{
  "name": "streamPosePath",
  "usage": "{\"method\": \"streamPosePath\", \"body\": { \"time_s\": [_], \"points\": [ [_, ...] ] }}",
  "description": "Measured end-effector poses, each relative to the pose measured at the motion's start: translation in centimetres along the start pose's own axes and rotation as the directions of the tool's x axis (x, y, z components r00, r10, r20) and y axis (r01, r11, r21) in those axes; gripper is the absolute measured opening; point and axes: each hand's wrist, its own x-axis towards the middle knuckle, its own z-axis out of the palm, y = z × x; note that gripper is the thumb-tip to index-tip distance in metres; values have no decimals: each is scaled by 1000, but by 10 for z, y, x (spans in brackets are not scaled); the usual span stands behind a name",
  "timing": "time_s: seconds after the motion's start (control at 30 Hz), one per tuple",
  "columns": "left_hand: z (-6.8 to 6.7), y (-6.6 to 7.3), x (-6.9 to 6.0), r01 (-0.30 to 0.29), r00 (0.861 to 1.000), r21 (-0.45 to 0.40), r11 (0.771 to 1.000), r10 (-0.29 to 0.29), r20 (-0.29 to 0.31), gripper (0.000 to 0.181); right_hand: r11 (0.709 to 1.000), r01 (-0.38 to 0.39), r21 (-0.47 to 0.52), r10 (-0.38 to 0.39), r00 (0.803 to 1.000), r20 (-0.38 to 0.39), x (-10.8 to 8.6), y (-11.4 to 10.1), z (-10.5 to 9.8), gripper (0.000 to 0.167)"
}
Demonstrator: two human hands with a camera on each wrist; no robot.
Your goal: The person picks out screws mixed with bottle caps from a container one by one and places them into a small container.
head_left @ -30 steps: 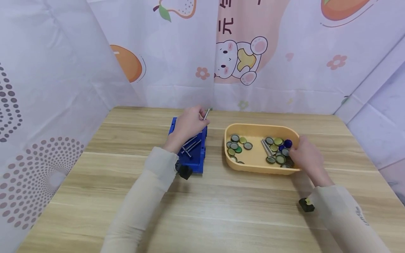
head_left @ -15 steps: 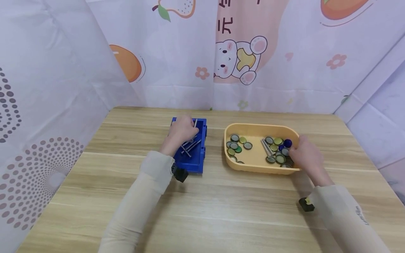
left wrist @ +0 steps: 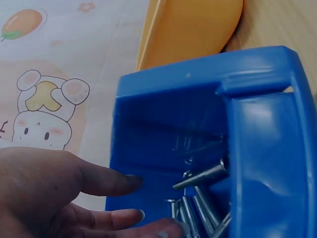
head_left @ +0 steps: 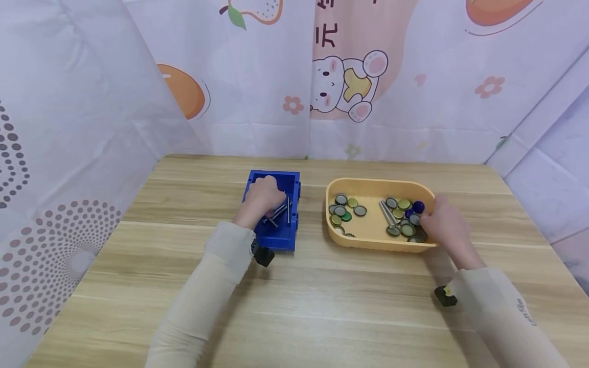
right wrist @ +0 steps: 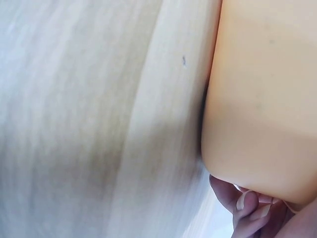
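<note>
In the head view, my left hand (head_left: 263, 195) is down inside a small blue bin (head_left: 281, 242), over several silver screws (head_left: 289, 210). The left wrist view shows its thumb and fingers (left wrist: 111, 183) apart, with nothing pinched between them; the fingertips are close to the screws (left wrist: 200, 210) at the bottom. Whether they touch is unclear. At the right end of a yellow plastic basket (head_left: 368, 243), my right hand (head_left: 445, 225) grips the rim. Its curled fingers (right wrist: 225, 191) show against the basket's end in the right wrist view.
Several bottle caps (head_left: 407, 231) in silver, gold, green and blue lie in the yellow basket, beside a few silver screws (head_left: 387, 213). Both containers stand on a wooden table (head_left: 331, 306). A printed curtain (head_left: 248, 92) hangs along the table's back edge.
My left hand has come down into the blue bin and let go of a screw, which now lies along the bin's right side. My right hand has stayed on the basket.
</note>
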Motion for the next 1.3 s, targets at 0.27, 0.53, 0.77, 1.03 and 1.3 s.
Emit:
{"method": "streamPosePath", "body": {
  "time_s": [0.27,0.53,0.77,1.03,1.3],
  "points": [
    [-9,12,0,-79,992,18,997,81,-98,43,1000,1,0,-1,1000,-9,0,-2,-1,38],
    [-15,30,-3,-120,978,13,993,120,-171,18,1000,-14,-5,14,1000,5,-1,-2,-1,41],
    [-12,47,-4,-179,957,7,984,176,-229,31,1000,-14,5,14,1000,10,-1,-3,-1,41],
    [6,73,-3,-337,894,41,941,333,-300,30,1000,-15,-5,15,1000,10,0,-1,-3,41],
    [35,95,-3,-508,783,247,825,562,-266,41,1000,-18,1,18,1000,12,0,-2,-3,42]
  ]
}}
